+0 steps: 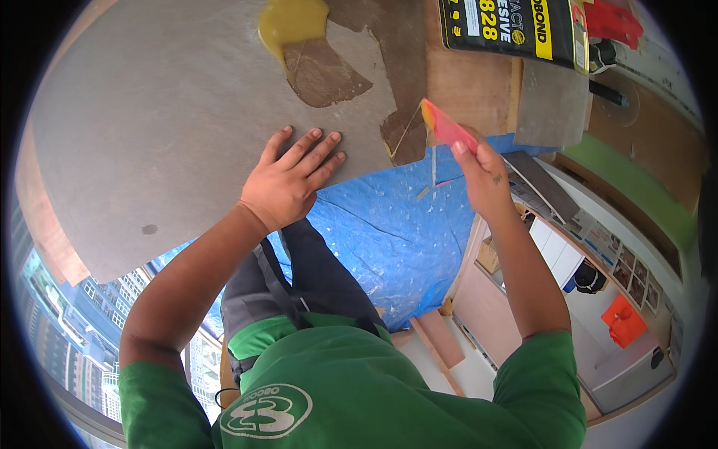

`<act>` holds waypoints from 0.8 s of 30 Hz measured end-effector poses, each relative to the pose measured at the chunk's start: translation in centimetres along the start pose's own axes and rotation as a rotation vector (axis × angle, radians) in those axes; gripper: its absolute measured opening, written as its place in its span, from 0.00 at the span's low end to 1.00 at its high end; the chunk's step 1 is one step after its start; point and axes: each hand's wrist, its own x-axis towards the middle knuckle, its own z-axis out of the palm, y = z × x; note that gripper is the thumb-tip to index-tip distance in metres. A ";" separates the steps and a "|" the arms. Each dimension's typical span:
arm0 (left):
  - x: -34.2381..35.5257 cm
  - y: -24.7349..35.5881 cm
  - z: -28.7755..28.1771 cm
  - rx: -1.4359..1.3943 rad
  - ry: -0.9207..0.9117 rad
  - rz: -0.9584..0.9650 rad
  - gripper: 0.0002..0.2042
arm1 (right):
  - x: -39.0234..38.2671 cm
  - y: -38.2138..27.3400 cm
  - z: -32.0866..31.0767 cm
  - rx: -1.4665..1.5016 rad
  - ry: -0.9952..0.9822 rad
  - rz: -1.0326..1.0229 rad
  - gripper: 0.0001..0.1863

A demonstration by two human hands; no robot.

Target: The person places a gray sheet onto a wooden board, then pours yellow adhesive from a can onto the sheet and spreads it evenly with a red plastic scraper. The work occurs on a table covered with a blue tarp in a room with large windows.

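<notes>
My left hand (290, 181) lies flat on a large grey sheet (149, 142), near its front edge, with the fingers apart. My right hand (485, 173) grips a pink spreader (451, 131) past the sheet's right edge. Yellow glue coats the spreader's tip, and a thin strand runs from it down to the sheet's corner. A thick yellow glue puddle (295, 28) sits on the sheet's far part. Around it, brown glue-wet areas (404, 56) spread along the right side, with a curved brown patch (321, 75) beside the puddle.
A black and yellow adhesive can (501, 26) stands at the back right, on the wooden tabletop (471, 93). Close by lies a smaller grey piece (553, 101). Blue plastic sheeting (396, 232) covers the floor below. Shelving (553, 247) stands to the right; windows (90, 322) are at lower left.
</notes>
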 end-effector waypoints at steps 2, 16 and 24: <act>0.0 0.0 0.1 0.016 0.008 0.000 0.42 | 2.4 0.0 1.2 -0.016 0.084 -0.142 0.19; 0.0 0.0 0.2 -0.011 0.032 -0.007 0.41 | 1.1 -0.1 0.0 -0.910 -0.100 -0.482 0.30; 0.1 0.1 -0.1 0.005 0.014 -0.004 0.33 | 9.3 -1.1 -0.8 -1.008 -0.165 -0.733 0.33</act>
